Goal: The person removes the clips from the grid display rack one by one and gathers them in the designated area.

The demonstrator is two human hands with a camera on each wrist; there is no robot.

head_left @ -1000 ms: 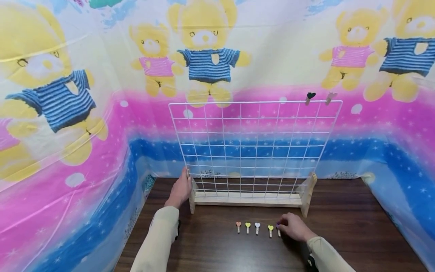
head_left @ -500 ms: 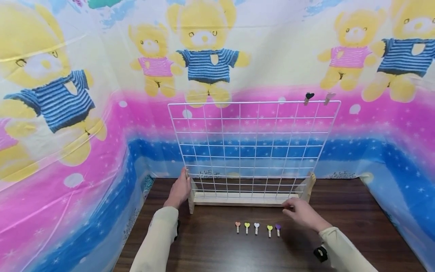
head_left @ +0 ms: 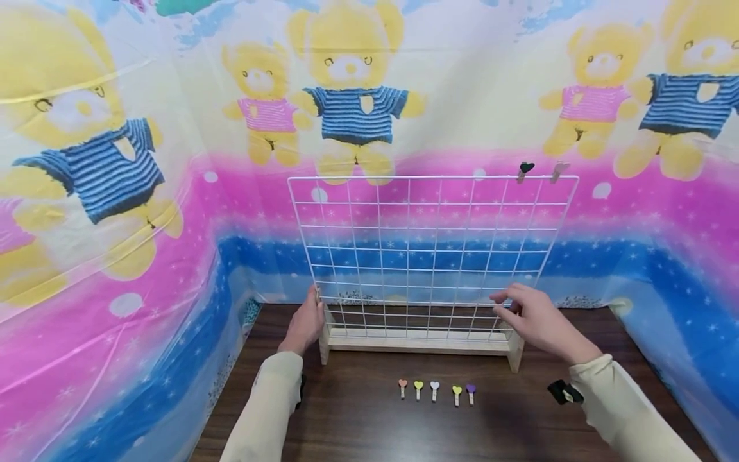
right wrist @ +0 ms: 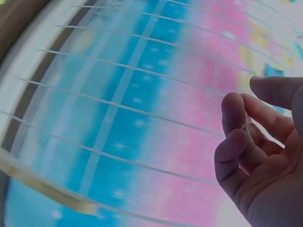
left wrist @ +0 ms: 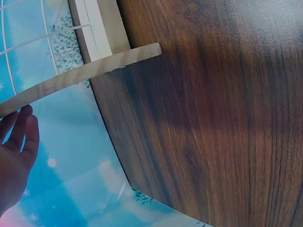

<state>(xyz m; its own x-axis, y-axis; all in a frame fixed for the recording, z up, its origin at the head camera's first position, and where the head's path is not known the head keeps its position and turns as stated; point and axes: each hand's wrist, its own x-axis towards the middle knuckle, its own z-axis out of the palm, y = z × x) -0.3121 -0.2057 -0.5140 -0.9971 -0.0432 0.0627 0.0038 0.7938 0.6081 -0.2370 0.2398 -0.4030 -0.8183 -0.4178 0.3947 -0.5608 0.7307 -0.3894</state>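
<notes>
A white wire grid (head_left: 421, 250) stands upright on a wooden base (head_left: 421, 343) with a wooden post at each side. My left hand (head_left: 306, 324) holds the left post (left wrist: 80, 73); in the left wrist view its fingertips touch the wood, the thumb hidden. My right hand (head_left: 537, 321), fingers loosely curled and holding nothing, is in front of the grid's lower right part. Nearer to me, mini heart clothespins lie in a row: orange (head_left: 402, 387), yellow (head_left: 418, 389), white (head_left: 434, 390), another yellow (head_left: 457, 394) and purple (head_left: 471, 393).
A dark-heart clothespin (head_left: 524, 171) and a pale pink one (head_left: 559, 171) are clipped on the grid's top wire at the right. The dark wood table (head_left: 358, 420) is bordered by a cloth backdrop (head_left: 479, 96) printed with teddy bears.
My right hand has let go of the purple clothespin, leaving it in the row, and has risen to the grid's lower right. My left hand stays at the left post.
</notes>
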